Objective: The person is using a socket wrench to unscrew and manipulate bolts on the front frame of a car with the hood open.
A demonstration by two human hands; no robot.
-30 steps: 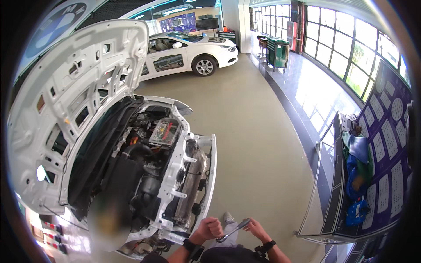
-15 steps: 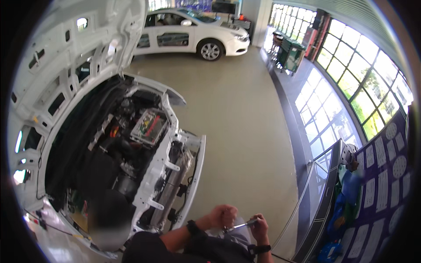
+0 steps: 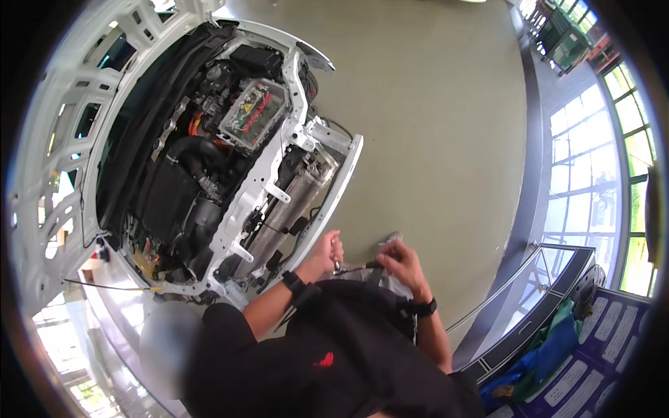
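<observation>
In front of my body, at the car's front end, both hands are on one slim tool, which looks like a ratchet wrench (image 3: 358, 267) with a metal shaft and a dark handle. My left hand (image 3: 325, 253) is closed in a fist at its metal head end; the fingers hide part of it. The dark handle end sits between the thumb and fingers of my right hand (image 3: 404, 266). Just left of my hands lies the open engine bay (image 3: 202, 223) of a white car, its front beam (image 3: 333, 209) nearest my left forearm.
A clear-topped box (image 3: 256, 115) with a warning label sits in the engine bay, near orange cables (image 3: 196, 124). The raised white hood (image 3: 104, 132) stands at far left. At lower right are a black-framed panel (image 3: 519, 320) and blue cloth (image 3: 533, 359); a green cart (image 3: 561, 42) is far right.
The view has tipped downward, so the hands and engine bay appear higher and the other white car is almost out of frame. Both hands still hold the tool.
</observation>
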